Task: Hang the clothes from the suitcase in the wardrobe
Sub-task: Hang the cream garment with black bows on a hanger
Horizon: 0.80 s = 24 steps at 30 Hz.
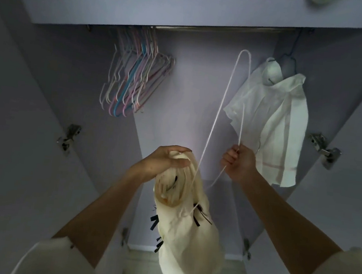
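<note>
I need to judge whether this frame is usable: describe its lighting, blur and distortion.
Head view: dim and bluish, with one pale bright patch on the wardrobe back wall above the hands; wide-angle distortion splays the side panels outward; the cream garment looks soft at its lower edge; the empty hangers stay fairly distinct.

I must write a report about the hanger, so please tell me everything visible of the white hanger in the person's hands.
The white hanger is a thin wire kind with a smooth, perhaps coated, surface. The right hand grips it, and one long loop points up toward the rail. Its lower end goes into the neck of the cream garment, which the left hand holds at its top. It hangs on nothing yet.
</note>
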Tool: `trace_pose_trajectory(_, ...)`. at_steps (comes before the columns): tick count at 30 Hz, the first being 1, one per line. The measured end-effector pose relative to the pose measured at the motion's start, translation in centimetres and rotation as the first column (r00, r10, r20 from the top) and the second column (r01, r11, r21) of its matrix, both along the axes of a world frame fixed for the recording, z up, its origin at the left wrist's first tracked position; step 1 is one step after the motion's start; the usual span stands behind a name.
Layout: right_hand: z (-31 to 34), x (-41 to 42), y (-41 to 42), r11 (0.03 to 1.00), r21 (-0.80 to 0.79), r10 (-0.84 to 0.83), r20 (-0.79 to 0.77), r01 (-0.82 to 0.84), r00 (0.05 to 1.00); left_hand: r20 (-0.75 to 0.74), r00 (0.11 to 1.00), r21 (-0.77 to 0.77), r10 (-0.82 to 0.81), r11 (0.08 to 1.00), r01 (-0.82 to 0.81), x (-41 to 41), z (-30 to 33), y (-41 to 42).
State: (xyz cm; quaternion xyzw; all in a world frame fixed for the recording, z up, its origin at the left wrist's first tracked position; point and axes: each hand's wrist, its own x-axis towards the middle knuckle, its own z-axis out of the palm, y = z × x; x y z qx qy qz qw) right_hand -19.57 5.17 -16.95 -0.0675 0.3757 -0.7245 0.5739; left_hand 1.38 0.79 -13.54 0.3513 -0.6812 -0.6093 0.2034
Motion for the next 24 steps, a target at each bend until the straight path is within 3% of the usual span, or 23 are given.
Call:
trace_pose_trajectory(4,-0.9,1.1,0.6,0.998,0.015,0.061,-0.008,-0.061,0.998,-0.081,0.995,0.097,0.062,0.994,-0.054,0.8,1.2,-0.3)
trace_pose_trajectory(8,-2.1,4.2,0.7,0.962,0.137,0.258,-0.188,-0.235,0.948,-0.202,0.970,0.210,0.136,0.973,-0.093,0.6,2.3,-0.5)
trace_pose_trajectory(13,-2.0,6.7,-0.9,0.967,0.187,0.231,-0.349,-0.175,0.908,-0.281,0.911,0.304,0.303,0.928,-0.215,1.3,2.4,-1.2)
trace_pose_trajectory(15,-1.7,6.1,-1.3,0.976,0.205,0.157,-0.460,-0.068,0.874,-0.293,0.840,0.327,0.458,0.873,-0.362,1.9,2.3,-1.6)
trace_pose_trajectory(17,-1.3,4.8,-1.1,0.980,0.195,0.072,-0.537,0.041,0.840,-0.218,0.759,0.190,0.613,0.790,-0.583,2.9,2.0,-2.5)
trace_pose_trajectory(19,-1.1,3.6,-1.0,0.977,0.160,-0.026,-0.573,0.142,0.819,-0.084,0.697,-0.082,0.712,0.693,-0.717,4.4,1.2,-3.7)
trace_pose_trajectory(21,-1.4,2.5,-1.0,0.954,0.184,-0.058,-0.663,0.238,0.746,0.130,0.627,-0.403,0.768,0.618,-0.674,6.3,0.4,-4.7)
trace_pose_trajectory(22,-1.3,2.3,-0.7,0.941,0.211,-0.035,-0.713,0.263,0.700,0.207,0.594,-0.474,0.777,0.611,-0.634,7.2,0.0,-5.1)
trace_pose_trajectory(24,-0.9,2.2,0.0,0.946,0.211,0.010,-0.779,0.247,0.627,0.274,0.570,-0.474,0.775,0.624,-0.621,7.8,-0.2,-5.1)
